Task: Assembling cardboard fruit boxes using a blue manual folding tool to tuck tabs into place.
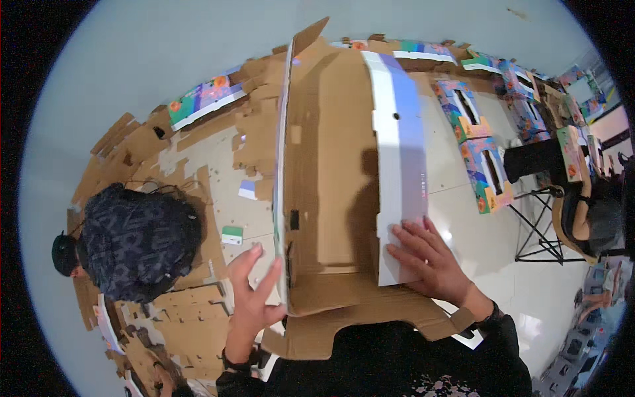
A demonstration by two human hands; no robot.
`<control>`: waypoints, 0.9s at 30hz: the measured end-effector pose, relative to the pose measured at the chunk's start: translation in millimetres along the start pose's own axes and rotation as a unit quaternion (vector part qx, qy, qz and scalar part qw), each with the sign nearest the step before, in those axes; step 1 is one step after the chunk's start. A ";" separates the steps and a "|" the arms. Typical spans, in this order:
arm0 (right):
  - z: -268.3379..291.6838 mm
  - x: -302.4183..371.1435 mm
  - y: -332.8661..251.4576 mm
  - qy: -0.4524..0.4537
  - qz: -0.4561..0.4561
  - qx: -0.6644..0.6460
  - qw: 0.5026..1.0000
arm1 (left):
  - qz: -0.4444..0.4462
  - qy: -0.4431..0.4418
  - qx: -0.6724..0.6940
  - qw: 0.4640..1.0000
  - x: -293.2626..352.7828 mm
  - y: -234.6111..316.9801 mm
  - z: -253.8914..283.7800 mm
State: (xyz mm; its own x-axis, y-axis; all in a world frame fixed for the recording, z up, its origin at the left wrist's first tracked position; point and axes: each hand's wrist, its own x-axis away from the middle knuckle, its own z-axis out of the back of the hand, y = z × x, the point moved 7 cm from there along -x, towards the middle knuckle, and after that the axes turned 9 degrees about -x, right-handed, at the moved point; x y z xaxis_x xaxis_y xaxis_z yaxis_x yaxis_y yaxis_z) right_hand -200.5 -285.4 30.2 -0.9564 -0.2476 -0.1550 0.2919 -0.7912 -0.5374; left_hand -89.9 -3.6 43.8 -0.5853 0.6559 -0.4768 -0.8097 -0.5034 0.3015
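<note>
A large cardboard box [334, 165] stands in front of me, with its long brown inside facing up. Its right side panel [403, 165] is white and purple with a small dark hole, and a brown flap [311, 33] sticks up at the far left corner. My right hand [430, 258] lies on the near end of that panel, fingers spread and stretched out over it. Beside the near end of the left wall is my left hand [251, 298], its fingers apart and its fingertips close to the wall. A notched brown flap [370, 314] spans the near end against my body.
On the left a person in a dark patterned top [142, 241] bends over flattened cardboard [188, 324]. Printed boxes with slots [486, 172] stand in a row at right. Beyond them is a folding chair [549, 231] with a seated person. A small green-white box [232, 235] lies on the floor.
</note>
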 end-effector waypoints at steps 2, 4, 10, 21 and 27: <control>-1.3 4.7 2.0 0.005 0.002 -0.031 1.000 | -0.069 -0.066 -0.016 0.995 -4.8 15.9 -9.6; -9.3 7.6 -2.3 -0.024 0.011 -0.013 1.000 | -0.087 -0.122 0.018 0.989 -3.6 25.7 -16.8; -18.6 26.8 -24.0 -0.190 0.019 0.019 0.981 | -0.135 -0.269 -0.127 0.945 22.4 50.3 -34.7; -44.9 55.5 -13.5 -0.267 -0.016 -0.070 0.961 | -0.197 -0.460 -0.059 0.864 67.5 34.4 -40.5; -48.1 52.7 3.8 0.128 -0.086 -0.408 0.900 | 0.120 -0.053 0.346 0.929 73.5 27.1 -56.4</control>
State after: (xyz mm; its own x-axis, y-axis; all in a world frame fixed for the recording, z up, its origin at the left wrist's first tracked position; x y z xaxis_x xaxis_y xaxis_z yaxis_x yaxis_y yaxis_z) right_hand -250.3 -274.6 -19.9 -0.9882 0.0593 -0.1415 0.1348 -0.1050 -0.9853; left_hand -152.5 -0.8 -29.6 -0.7231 0.6423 -0.2541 -0.4672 -0.1839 0.8648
